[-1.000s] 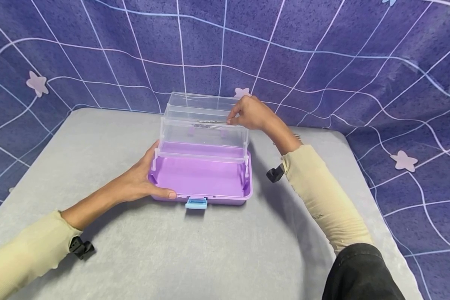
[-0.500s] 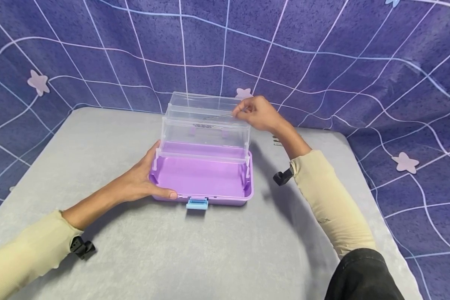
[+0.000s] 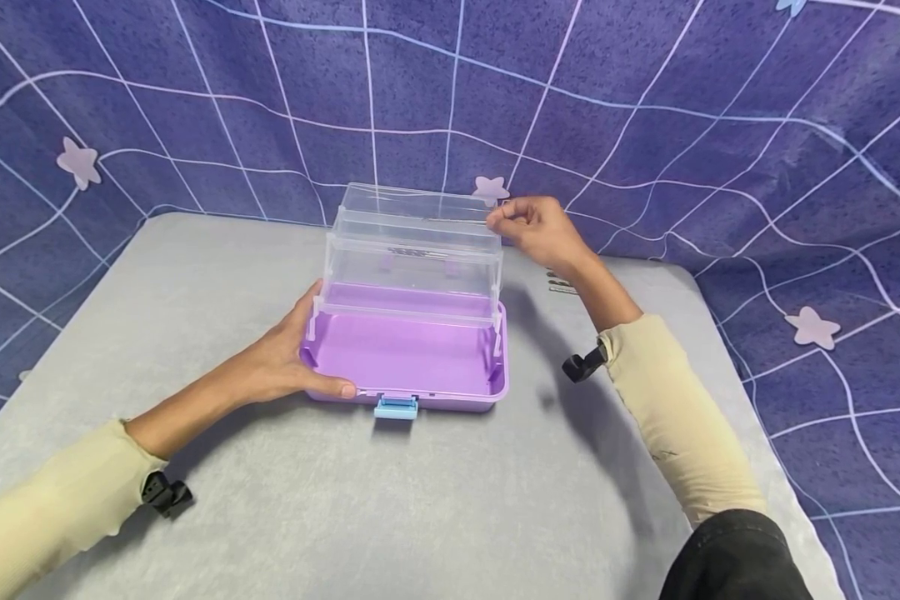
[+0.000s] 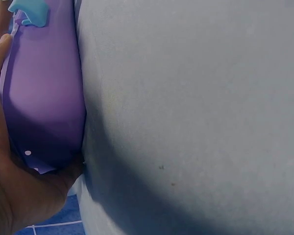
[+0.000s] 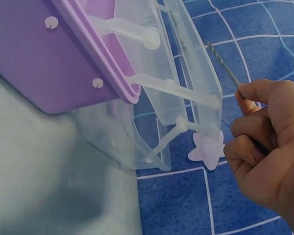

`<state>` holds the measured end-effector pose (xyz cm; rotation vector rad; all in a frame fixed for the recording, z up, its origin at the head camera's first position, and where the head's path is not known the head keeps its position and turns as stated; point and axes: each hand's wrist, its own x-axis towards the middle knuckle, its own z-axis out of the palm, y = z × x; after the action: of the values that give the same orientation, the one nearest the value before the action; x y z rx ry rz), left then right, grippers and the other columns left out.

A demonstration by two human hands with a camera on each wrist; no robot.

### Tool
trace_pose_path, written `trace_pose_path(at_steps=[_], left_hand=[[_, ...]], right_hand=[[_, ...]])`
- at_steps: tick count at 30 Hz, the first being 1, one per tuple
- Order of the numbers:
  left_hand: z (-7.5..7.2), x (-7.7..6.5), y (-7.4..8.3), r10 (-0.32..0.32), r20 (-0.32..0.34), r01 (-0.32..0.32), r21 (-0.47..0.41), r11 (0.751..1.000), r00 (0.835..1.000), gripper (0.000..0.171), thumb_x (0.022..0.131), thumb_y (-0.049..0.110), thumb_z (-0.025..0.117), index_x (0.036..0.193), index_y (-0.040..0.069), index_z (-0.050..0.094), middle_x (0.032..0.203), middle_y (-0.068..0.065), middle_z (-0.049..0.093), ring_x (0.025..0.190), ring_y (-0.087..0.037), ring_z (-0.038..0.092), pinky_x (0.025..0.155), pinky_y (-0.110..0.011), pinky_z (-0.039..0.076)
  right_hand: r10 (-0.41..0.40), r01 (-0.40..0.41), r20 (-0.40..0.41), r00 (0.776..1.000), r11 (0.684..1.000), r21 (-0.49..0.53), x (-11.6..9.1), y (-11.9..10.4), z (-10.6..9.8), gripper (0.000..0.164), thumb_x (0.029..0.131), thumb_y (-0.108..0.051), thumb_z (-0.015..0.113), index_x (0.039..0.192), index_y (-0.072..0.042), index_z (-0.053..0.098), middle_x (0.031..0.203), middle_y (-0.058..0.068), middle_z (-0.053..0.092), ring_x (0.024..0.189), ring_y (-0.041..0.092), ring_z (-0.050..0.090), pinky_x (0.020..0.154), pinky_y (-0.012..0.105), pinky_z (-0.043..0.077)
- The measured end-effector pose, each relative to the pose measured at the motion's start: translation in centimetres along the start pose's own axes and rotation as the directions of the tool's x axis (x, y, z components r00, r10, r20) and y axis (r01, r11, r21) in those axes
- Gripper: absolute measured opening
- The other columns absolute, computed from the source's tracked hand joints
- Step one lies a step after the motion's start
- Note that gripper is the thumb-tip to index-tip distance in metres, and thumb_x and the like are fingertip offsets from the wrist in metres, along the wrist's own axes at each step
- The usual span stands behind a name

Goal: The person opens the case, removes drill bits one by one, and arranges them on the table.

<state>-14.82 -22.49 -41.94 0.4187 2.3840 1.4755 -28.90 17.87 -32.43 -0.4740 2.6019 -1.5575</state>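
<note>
A purple toolbox [image 3: 401,367] with tiered clear trays [image 3: 412,279] stands open, its blue latch [image 3: 396,407] facing front. My left hand [image 3: 273,367] grips its left front corner, thumb along the front rim. At the upper tray's right end, my right hand [image 3: 546,233] pinches a drill bit [image 5: 224,65] between thumb and forefinger. The spiral end points left, towards the trays. The other fingers are curled; a thin dark strip [image 5: 259,146] shows at them, too unclear to name. Several more drill bits [image 3: 420,252] lie together in a clear tray.
A few drill bits [image 3: 561,285] lie on the grey tabletop [image 3: 450,508], right of the box, partly hidden by my right forearm. A blue gridded cloth [image 3: 450,92] with stars rises close behind the box.
My right hand has moved right with the drill bit, drawing it up and away from the bits in the tray. The left hand and box have stayed in place.
</note>
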Motion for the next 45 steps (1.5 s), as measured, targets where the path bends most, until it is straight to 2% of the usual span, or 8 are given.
trace_pose_path(at_steps=[5, 10, 15, 24, 28, 37, 42, 45], left_hand=[[0.0, -0.1, 0.0, -0.015, 0.002, 0.015, 0.004, 1.0, 1.0, 0.162, 0.073, 0.028, 0.11, 0.18, 0.042, -0.01, 0.17, -0.02, 0.045, 0.134, -0.042, 0.071, 0.116, -0.06, 0.057], [0.0, -0.1, 0.1, -0.014, 0.002, 0.014, 0.001, 1.0, 1.0, 0.163, 0.073, 0.028, 0.11, 0.18, 0.04, -0.011, 0.172, -0.021, 0.043, 0.134, -0.043, 0.071, 0.117, -0.061, 0.056], [0.0, -0.1, 0.2, -0.007, 0.0, 0.007, 0.011, 1.0, 1.0, 0.164, 0.072, 0.027, 0.11, 0.181, 0.037, -0.013, 0.174, -0.022, 0.04, 0.135, -0.043, 0.07, 0.117, -0.062, 0.056], [0.1, 0.1, 0.0, -0.004, -0.001, 0.004, -0.006, 1.0, 1.0, 0.164, 0.071, 0.025, 0.111, 0.181, 0.038, -0.011, 0.175, -0.02, 0.038, 0.136, -0.043, 0.069, 0.117, -0.06, 0.057], [0.1, 0.2, 0.0, 0.022, -0.006, -0.022, -0.01, 1.0, 1.0, 0.162, 0.072, 0.024, 0.111, 0.182, 0.037, -0.008, 0.175, -0.018, 0.038, 0.135, -0.042, 0.069, 0.114, -0.059, 0.059], [0.1, 0.1, 0.0, 0.032, -0.024, -0.031, 0.051, 0.998, 0.999, 0.163, 0.071, 0.029, 0.111, 0.182, 0.034, -0.007, 0.178, -0.019, 0.03, 0.136, -0.041, 0.067, 0.115, -0.059, 0.058], [0.1, 0.1, 0.0, 0.016, -0.026, -0.015, 0.062, 0.998, 1.0, 0.164, 0.07, 0.031, 0.112, 0.182, 0.035, -0.009, 0.181, -0.021, 0.024, 0.137, -0.041, 0.067, 0.117, -0.058, 0.057], [0.0, 0.2, -0.1, 0.015, -0.023, -0.014, 0.048, 0.999, 1.0, 0.164, 0.07, 0.03, 0.112, 0.182, 0.035, -0.008, 0.181, -0.02, 0.026, 0.137, -0.041, 0.067, 0.117, -0.058, 0.057]], right_hand=[[0.005, -0.004, -0.022, 1.0, 0.999, 0.033, -0.5, 0.4, -0.7, 0.023, 0.106, -0.018, 0.071, 0.118, 0.0, 0.081, 0.06, -0.016, 0.042, 0.056, 0.002, 0.035, 0.055, 0.023, 0.029], [0.026, -0.024, -0.033, 0.999, 0.999, 0.04, -1.1, 0.9, -1.5, 0.028, 0.107, -0.021, 0.073, 0.122, 0.002, 0.08, 0.06, -0.015, 0.045, 0.057, 0.003, 0.037, 0.057, 0.024, 0.033], [0.057, -0.056, -0.044, 0.997, 0.998, 0.03, -1.8, 1.3, -2.4, 0.023, 0.107, -0.025, 0.075, 0.117, -0.005, 0.08, 0.062, -0.015, 0.049, 0.058, 0.003, 0.039, 0.055, 0.025, 0.035], [0.08, -0.072, -0.097, 0.992, 0.994, 0.083, -3.2, 2.4, -4.2, 0.018, 0.106, -0.022, 0.075, 0.113, -0.006, 0.08, 0.064, -0.015, 0.056, 0.067, 0.003, 0.049, 0.062, 0.021, 0.043], [0.097, -0.085, -0.121, 0.988, 0.991, 0.1, -3.8, 3.0, -4.9, 0.014, 0.106, -0.023, 0.076, 0.108, -0.011, 0.08, 0.06, -0.016, 0.051, 0.059, 0.002, 0.042, 0.053, 0.021, 0.034], [0.125, -0.101, -0.138, 0.983, 0.981, 0.165, -5.2, 4.2, -6.7, 0.006, 0.106, -0.019, 0.076, 0.103, -0.016, 0.081, 0.054, -0.015, 0.049, 0.048, -0.001, 0.038, 0.045, 0.02, 0.031], [0.143, -0.113, -0.131, 0.981, 0.97, 0.215, -6.0, 5.0, -7.6, 0.006, 0.106, -0.016, 0.076, 0.103, -0.015, 0.081, 0.054, -0.014, 0.047, 0.047, 0.0, 0.036, 0.045, 0.021, 0.027], [0.16, -0.125, -0.127, 0.979, 0.961, 0.247, -6.5, 5.5, -8.1, 0.008, 0.107, -0.014, 0.075, 0.102, -0.015, 0.081, 0.055, -0.014, 0.045, 0.048, 0.0, 0.035, 0.048, 0.028, 0.018]])
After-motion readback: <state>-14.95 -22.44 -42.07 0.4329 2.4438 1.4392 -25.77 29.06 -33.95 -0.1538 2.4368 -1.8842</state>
